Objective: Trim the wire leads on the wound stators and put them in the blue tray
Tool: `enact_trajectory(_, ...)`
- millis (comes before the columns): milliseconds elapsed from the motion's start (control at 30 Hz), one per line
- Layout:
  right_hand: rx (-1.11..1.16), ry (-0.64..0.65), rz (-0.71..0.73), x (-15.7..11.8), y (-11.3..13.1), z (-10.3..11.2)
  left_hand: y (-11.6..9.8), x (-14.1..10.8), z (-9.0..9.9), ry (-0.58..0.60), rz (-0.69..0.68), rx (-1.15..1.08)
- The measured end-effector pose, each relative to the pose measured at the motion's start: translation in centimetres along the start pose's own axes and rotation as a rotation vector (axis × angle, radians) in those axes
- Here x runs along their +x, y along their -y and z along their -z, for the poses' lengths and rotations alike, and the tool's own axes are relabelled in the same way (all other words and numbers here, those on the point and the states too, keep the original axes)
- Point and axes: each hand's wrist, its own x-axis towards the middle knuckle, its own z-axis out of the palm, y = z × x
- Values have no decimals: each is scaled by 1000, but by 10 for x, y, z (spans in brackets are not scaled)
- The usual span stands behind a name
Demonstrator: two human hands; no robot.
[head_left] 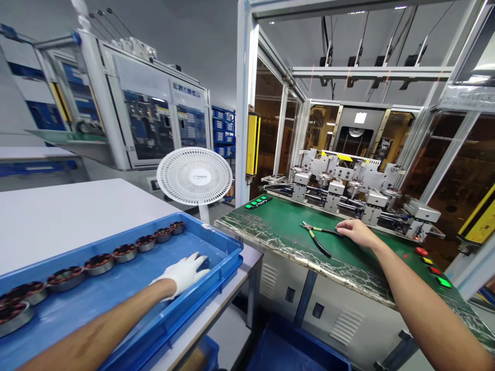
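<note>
My left hand (183,276), in a white glove, is over the right part of a blue tray (228,257). Its fingers are spread and hold nothing. Along the tray's far side runs a row of several round metal motor stators (99,263) with dark reddish windings inside. On the green work surface (278,219) lies a pair of pliers (315,237) with black and yellow-green handles, spread apart. My bare right hand (358,233) has its fingers closed at the end of one handle; the fingertips are partly hidden.
Behind the pliers stands a machine fixture (340,188) with several metal clamp blocks. Lit push buttons (435,269) sit at the right edge. A white fan (195,176) stands between the tables, and a blue bin (297,345) is below. Yellow side units (252,144) flank the opening.
</note>
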Motion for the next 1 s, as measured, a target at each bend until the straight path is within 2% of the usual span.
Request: enact_trajectory(1000,-19,-9,0,-3,4,4,-1,-3,2,6,-11,12)
